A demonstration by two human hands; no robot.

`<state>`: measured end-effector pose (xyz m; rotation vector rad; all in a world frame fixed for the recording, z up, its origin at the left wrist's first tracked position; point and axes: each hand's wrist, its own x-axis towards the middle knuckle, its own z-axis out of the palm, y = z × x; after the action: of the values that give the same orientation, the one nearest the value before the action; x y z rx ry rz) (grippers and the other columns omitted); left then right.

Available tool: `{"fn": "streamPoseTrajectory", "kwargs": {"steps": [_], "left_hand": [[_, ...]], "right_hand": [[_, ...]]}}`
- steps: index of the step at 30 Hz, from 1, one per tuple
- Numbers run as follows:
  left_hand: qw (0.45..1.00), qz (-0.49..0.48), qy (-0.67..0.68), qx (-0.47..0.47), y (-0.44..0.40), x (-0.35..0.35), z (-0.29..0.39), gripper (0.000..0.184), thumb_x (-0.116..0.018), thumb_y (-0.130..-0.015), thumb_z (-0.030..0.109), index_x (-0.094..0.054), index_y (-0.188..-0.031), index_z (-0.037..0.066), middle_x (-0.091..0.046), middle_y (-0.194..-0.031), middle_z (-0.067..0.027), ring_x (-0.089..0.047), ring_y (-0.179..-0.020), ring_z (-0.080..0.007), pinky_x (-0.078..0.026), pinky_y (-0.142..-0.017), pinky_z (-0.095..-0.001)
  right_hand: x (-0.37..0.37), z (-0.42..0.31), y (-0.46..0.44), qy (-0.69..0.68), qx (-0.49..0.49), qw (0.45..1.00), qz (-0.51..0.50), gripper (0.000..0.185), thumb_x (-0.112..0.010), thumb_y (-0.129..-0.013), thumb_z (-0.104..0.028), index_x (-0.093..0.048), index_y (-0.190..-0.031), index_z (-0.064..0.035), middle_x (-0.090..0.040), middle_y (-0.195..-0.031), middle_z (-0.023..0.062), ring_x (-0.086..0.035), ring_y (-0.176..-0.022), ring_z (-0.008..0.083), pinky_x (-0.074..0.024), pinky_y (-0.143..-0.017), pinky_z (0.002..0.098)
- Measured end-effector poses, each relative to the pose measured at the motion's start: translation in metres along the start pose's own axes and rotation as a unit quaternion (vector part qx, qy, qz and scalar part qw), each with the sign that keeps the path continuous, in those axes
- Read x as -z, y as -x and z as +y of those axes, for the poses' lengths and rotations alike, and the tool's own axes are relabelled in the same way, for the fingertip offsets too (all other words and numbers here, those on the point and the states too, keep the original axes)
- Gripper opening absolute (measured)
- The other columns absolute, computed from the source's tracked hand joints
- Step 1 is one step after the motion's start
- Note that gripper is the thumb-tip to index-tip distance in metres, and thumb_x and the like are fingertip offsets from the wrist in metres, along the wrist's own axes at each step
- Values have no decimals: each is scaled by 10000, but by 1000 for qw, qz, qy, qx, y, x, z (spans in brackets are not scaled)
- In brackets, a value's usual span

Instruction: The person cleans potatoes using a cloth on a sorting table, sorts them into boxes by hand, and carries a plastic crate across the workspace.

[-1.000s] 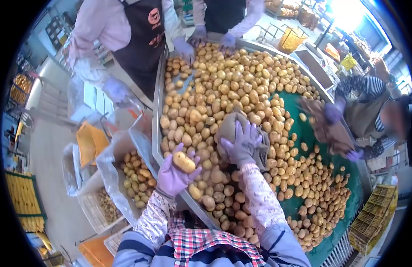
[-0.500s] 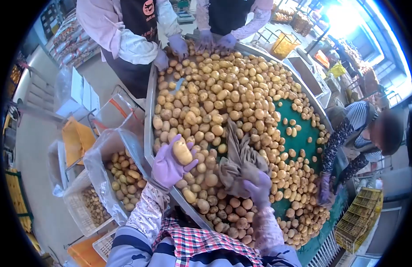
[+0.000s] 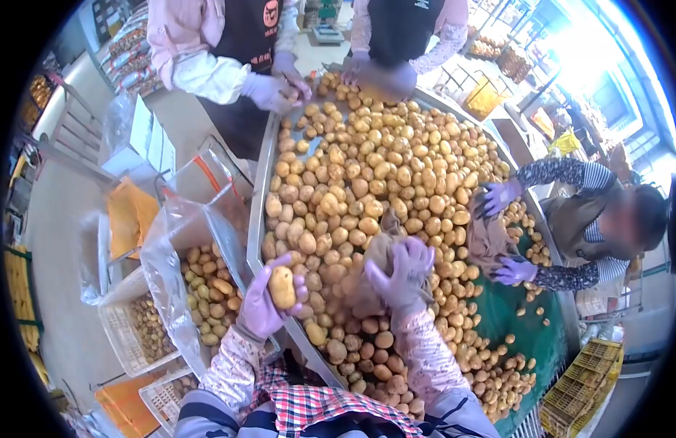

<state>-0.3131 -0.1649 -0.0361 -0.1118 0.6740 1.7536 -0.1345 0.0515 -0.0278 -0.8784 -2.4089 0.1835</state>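
Observation:
A gloved left hand of mine [image 3: 263, 301] holds a pale oblong potato [image 3: 282, 287] at the near left rim of the metal-edged table [image 3: 256, 219]. My right hand [image 3: 402, 271], also in a purple glove, rests on a bunched grey-brown cloth [image 3: 368, 288] lying on the potatoes; its fingers are spread over the fabric. Around the cloth lies a broad heap of potatoes [image 3: 396, 157], darker and dustier near me. Part of the green table surface [image 3: 524, 328] shows at the right.
Two co-workers stand at the far side, hands over the heap. A third person at the right has both hands on another cloth [image 3: 485, 237]. To the left are a plastic-lined container of potatoes [image 3: 210, 292] and a white crate [image 3: 122, 325]. Yellow crates [image 3: 582, 379] stand lower right.
My right hand has moved up and left over the cloth, which is now more bunched. The person at the right has brought a cloth onto the heap. My left hand still holds the potato.

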Motion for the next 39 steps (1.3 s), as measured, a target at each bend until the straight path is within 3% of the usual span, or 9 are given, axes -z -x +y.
{"fn": "streamPoseTrajectory", "kwargs": {"steps": [4,8,10,20,24,25,28,35,39], "left_hand": [[1000,19,15,4,12,19,-13,468,-516,-970,492,-558,-1288,152,-636,-1041,-126,-644,-951,-292,-573,-662,-399],[998,-22,50,41,7,36,-25,461,-480,-995,417,-535,-1302,78,-635,-1057,-200,-638,-902,-360,-575,-729,-472],[997,57,19,50,9,10,-28,547,-475,-988,461,-487,-1380,80,-652,-869,-124,-624,-715,-269,-547,-634,-385],[996,-51,26,63,-19,31,-33,419,-410,-1041,424,-550,-1257,94,-645,-946,-135,-631,-812,-296,-532,-690,-436],[990,-114,-13,-80,3,-32,5,377,-529,-988,447,-627,-1033,86,-602,-758,-99,-601,-727,-250,-486,-607,-407],[918,-371,129,-54,-15,-21,12,623,-348,-1021,461,-427,-1437,5,-623,-794,-93,-547,-576,-180,-467,-531,-322],[812,-569,49,-120,-7,-113,62,841,-424,-982,551,-204,-1530,-49,-585,-580,-6,-492,-442,-142,-415,-455,-286],[673,-739,9,-18,-23,-204,98,866,-640,-858,482,-393,-1405,-142,-680,-633,-70,-591,-445,-160,-479,-430,-269],[731,-678,-69,48,-40,-170,86,628,-531,-922,462,-643,-1138,-118,-691,-644,-33,-631,-503,-144,-444,-418,-265]], "right_hand": [[-56,-2,-85,61,33,996,-51,274,-683,-798,-314,-602,-953,-104,-599,-1005,105,-573,-987,311,-451,-838,460],[-129,11,-118,71,-40,912,-403,503,-584,-847,-274,-517,-1305,-77,-606,-1231,149,-589,-1144,327,-493,-927,449],[-148,14,-106,88,-46,917,-387,648,-568,-845,-256,-410,-1445,-67,-567,-1310,180,-584,-1194,357,-479,-987,466],[-119,16,-115,28,-119,895,-430,560,-620,-863,-415,-519,-1339,-138,-569,-1296,196,-567,-1209,363,-464,-997,447],[-115,13,-114,28,-131,893,-430,550,-620,-868,-410,-521,-1330,-131,-556,-1311,196,-551,-1230,357,-455,-1010,442],[-116,14,-113,27,-131,895,-425,548,-619,-870,-408,-520,-1330,-128,-552,-1315,197,-546,-1235,356,-453,-1013,441],[-115,14,-111,21,-125,899,-420,550,-629,-873,-390,-515,-1323,-95,-538,-1321,210,-539,-1229,366,-445,-1015,439],[-128,14,-102,50,-145,901,-406,534,-652,-852,-370,-528,-1293,-98,-528,-1294,225,-553,-1196,353,-452,-998,440],[-112,5,-109,48,-148,894,-421,497,-607,-895,-378,-522,-1294,-95,-523,-1312,223,-534,-1238,359,-446,-1020,435]]}}
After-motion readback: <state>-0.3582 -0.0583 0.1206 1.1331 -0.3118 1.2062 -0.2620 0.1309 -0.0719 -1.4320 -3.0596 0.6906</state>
